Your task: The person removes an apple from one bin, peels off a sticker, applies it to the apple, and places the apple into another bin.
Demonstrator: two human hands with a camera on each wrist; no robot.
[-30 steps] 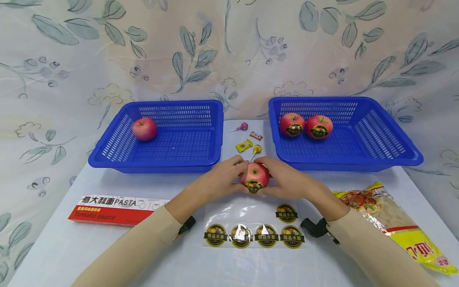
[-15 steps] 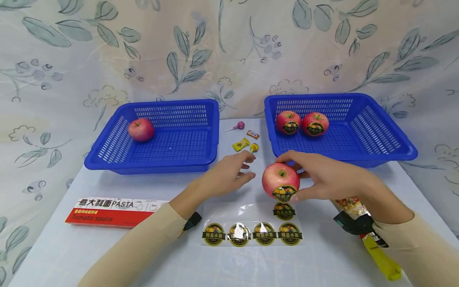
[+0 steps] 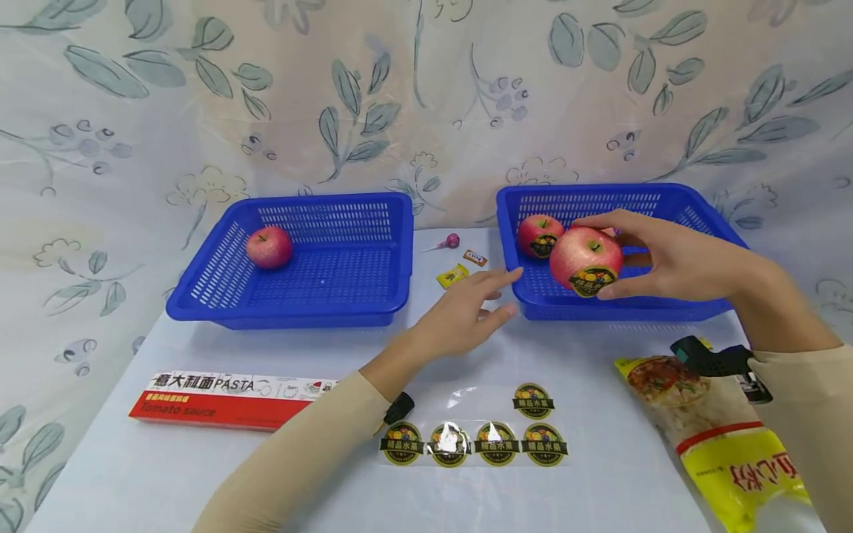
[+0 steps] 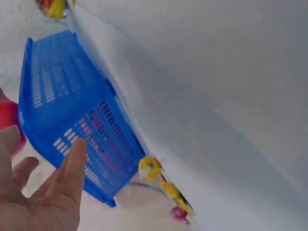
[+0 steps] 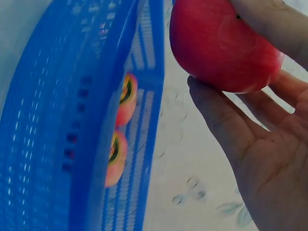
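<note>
Fingers (image 3: pixel 626 287) of your right hand (image 3: pixel 696 259) pinch an apple (image 3: pixel 583 255) at their nine o'clock, higher than the right basket (image 3: pixel 600 310). Your left hand (image 3: pixel 466 312) is spread.

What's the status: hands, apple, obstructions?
Right hand grips stickered apple above right basket. Left hand empty, by basket's near left corner. Possible obstruction: two apples inside.

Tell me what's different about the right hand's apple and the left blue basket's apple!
The held apple wears a round sticker; the basket apple shows none. The right hand grips the held apple, while the basket apple rests in the left blue basket. Both are reddish, stems showing.
</note>
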